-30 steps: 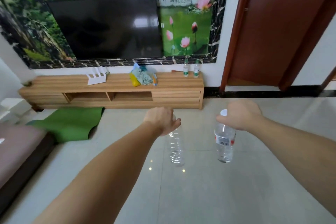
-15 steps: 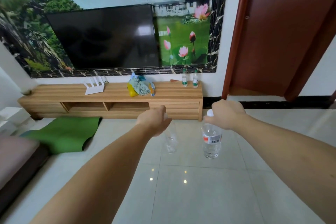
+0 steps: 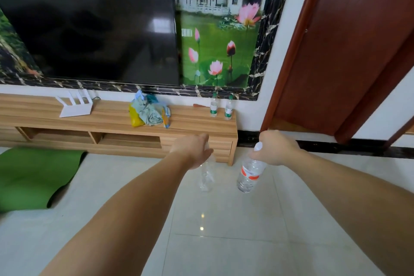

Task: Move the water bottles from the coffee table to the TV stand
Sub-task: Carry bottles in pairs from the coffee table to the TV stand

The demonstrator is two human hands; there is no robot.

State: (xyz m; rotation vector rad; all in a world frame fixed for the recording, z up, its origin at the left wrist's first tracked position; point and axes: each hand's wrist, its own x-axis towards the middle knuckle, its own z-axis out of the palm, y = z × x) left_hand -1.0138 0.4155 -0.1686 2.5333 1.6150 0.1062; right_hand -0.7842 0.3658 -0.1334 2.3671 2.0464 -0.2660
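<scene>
My left hand grips a clear, unlabelled water bottle by its top, and the bottle hangs down over the floor. My right hand holds a second water bottle with a red-and-white label and a white cap, also by the neck. Both hang in front of the right end of the wooden TV stand. Two green-labelled bottles stand upright on the stand's right end. The coffee table is out of view.
On the stand lie a white router and a bundle of cloth and bags. A black TV hangs above. A green mat lies on the tiled floor at left. A brown door stands at right.
The TV stand has come much closer and larger in view. Both hands keep their bottles and stay out in front, now near the stand's right end.
</scene>
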